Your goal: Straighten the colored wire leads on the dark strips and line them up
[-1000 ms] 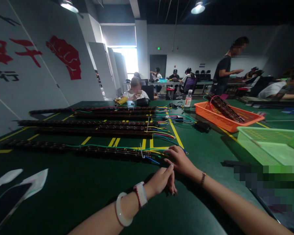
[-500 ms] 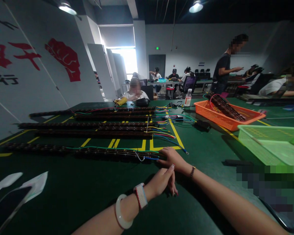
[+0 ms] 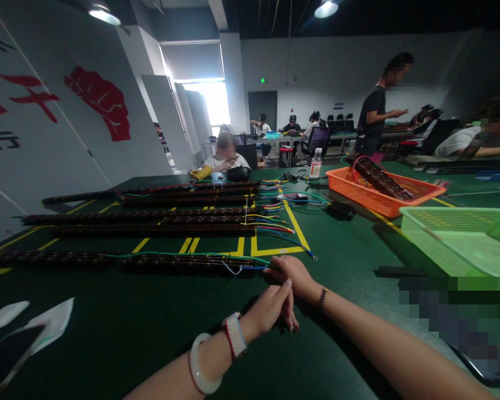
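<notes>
On the dark green table, my right hand (image 3: 292, 272) lies with its fingers slightly apart, the fingertips at the green and blue wire ends of the nearest dark bundle (image 3: 162, 262). Whether the fingertips touch the wires cannot be made out. My left hand (image 3: 275, 304), wearing a watch (image 3: 234, 335) and a pale bangle (image 3: 199, 364), is just in front of it. Its thumb rests against the right hand near the wrist, and its loose fingers hang down, holding nothing. Beyond lie several more long dark bundles (image 3: 150, 230) with coloured wires at their right ends.
An orange basket (image 3: 383, 206) holding a dark bundle and a green basket (image 3: 462, 222) stand at the right. A bottle (image 3: 315, 163) is farther back. At the front left are a dark flat object (image 3: 10, 353) and white sheets. A person sits across the table; others are behind.
The whole view has shifted slightly, so the table and bundles appear a little farther left. Both hands keep nearly the same pose and place by the wire ends.
</notes>
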{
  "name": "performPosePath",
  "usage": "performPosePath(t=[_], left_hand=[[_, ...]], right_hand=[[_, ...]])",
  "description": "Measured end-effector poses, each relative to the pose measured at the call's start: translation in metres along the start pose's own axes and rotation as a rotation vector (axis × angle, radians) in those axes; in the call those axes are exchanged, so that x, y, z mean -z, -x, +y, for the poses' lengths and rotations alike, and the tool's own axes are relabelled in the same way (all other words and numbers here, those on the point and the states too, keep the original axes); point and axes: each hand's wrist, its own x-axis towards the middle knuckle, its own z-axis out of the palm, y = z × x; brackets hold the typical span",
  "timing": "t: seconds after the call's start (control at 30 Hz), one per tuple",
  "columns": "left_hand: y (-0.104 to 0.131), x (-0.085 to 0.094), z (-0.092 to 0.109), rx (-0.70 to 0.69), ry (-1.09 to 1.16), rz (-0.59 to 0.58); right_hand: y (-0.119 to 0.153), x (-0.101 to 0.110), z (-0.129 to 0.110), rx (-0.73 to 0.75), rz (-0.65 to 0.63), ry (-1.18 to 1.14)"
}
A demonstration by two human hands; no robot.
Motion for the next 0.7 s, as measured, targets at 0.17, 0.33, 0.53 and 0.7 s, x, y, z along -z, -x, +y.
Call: performPosePath(t=[0.17,0.33,0.53,0.7], left_hand=[[0.001,0.0,0.0,-0.012,-0.015,0.005],[0.002,-0.003,0.005,0.025,0.049,0.039],[0.011,0.023,0.016,-0.104,0.048,0.28],[0.035,0.113,0.023,-0.326,-0.046,1.065]], right_hand=[[-0.006,0.003,-0.002,-0.039,0.096,0.159],[-0.031,0.003,0.017,-0.014,0.264,0.252],[-0.057,-0.004,0.037,0.045,0.336,0.15],[-0.056,-0.008,0.043,0.063,0.306,0.083]])
